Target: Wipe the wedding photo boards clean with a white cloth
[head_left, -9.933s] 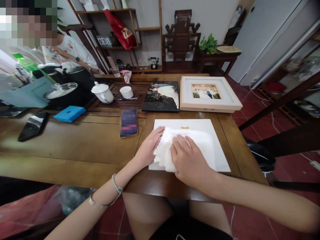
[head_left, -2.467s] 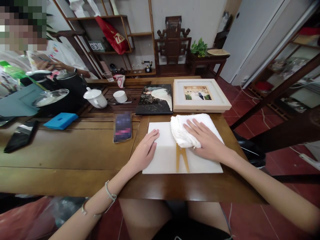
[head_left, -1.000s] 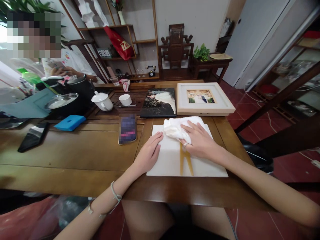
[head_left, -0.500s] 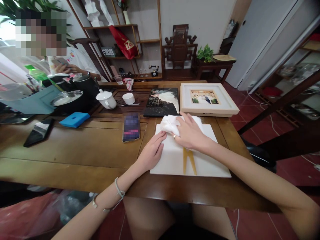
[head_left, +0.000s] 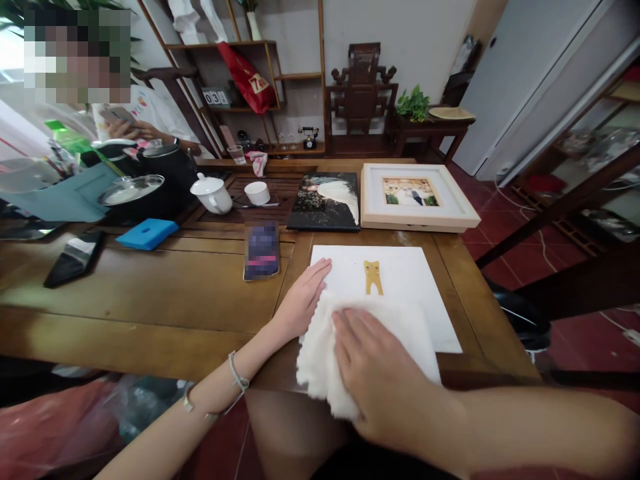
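Observation:
A white board (head_left: pixel 405 267) lies on the table near its front edge. On it is a flat yellow figure (head_left: pixel 373 270) with two legs; the cloth covers its lower part. My left hand (head_left: pixel 303 300) rests flat along the board's left edge, fingers stretched out and holding nothing. With fingers together, my right hand (head_left: pixel 373 360) grips and presses a white cloth (head_left: pixel 317 360) over the board's lower part. The cloth hangs past the board and the table's front edge.
Behind the board are a dark photo panel (head_left: pixel 325 203) and a framed picture (head_left: pixel 415 217). To the left lie a phone (head_left: pixel 261 250), a blue block (head_left: pixel 147 233), a lidded white cup (head_left: pixel 212 195) and a white bowl (head_left: pixel 257 193). Another person (head_left: pixel 165 120) sits at the far left.
My right hand has drawn the cloth from the board's top toward me, over its lower edge. The yellow figure's top now shows. My left hand has hardly moved.

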The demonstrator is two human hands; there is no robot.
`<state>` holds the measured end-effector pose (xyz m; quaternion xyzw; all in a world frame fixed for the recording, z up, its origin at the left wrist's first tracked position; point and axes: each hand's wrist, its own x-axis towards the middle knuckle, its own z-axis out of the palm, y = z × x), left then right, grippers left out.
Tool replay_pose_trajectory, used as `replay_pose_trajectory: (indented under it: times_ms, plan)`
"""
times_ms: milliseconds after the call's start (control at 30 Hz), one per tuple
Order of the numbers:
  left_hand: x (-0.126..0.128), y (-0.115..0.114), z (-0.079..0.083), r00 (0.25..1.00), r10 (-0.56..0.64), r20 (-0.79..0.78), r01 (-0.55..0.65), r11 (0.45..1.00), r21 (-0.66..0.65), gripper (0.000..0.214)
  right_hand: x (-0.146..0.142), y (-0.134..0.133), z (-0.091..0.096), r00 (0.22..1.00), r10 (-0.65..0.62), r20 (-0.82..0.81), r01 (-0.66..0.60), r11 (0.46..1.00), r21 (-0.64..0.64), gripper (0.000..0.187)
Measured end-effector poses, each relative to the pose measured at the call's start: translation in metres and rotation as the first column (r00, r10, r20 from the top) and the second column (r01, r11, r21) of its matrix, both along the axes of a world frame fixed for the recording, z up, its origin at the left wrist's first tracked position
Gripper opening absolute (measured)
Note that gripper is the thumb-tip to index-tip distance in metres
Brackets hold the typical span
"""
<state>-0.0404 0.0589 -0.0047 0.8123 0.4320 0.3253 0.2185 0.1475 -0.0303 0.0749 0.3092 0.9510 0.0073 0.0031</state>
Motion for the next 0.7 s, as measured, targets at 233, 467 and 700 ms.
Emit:
replay_pose_trajectory:
  times_ms: [233,467,700]
  plan:
    - [0.005,0.002,0.003,1.000,-0.011,0.005,0.011,0.999,0.044,0.050,0.004,0.086,-0.007,0.954,-0.300,-0.011,0.300,0.953,0.042,0.061]
    - [-0.001,0.000,0.001,0.999,-0.038,-0.003,0.038,0.999,0.002,0.051,0.002,0.010,0.000,0.991,-0.126,0.054,0.134,0.974,-0.184,0.076]
    - [0.002,-0.001,0.004,1.000,-0.013,-0.027,0.013,1.000,0.014,0.046,0.041,0.064,-0.012,0.970,-0.151,-0.190,0.103,0.965,-0.241,0.068]
